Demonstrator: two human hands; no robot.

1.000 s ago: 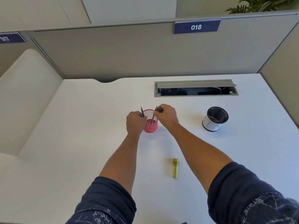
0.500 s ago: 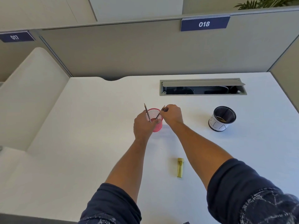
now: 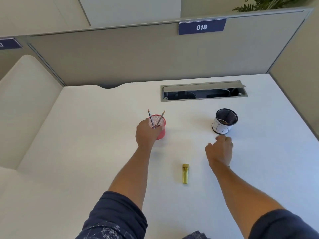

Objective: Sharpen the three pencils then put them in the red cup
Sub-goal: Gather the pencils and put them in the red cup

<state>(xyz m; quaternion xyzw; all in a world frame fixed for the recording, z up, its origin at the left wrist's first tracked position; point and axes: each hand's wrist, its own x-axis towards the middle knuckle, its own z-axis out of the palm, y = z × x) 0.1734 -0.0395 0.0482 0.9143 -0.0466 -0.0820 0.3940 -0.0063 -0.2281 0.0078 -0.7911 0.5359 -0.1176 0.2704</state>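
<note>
Two pencils: sharpened grey pencils (image 3: 156, 119) stand crossed, tips up, in red mesh cup (image 3: 159, 125).
Left hand (image 3: 146, 133): grips the cup's side.
Right hand (image 3: 220, 149): loosely curled, holding nothing, near black mesh cup (image 3: 224, 120).
Sharpener: yellow plastic sharpener (image 3: 185, 173) lies on white desk (image 3: 86, 135).

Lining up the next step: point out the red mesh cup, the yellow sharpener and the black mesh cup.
red mesh cup (image 3: 162, 131): head view, right side of its wall.
yellow sharpener (image 3: 185, 173): head view, middle of its body.
black mesh cup (image 3: 221, 128): head view, white label on its wall.
</note>
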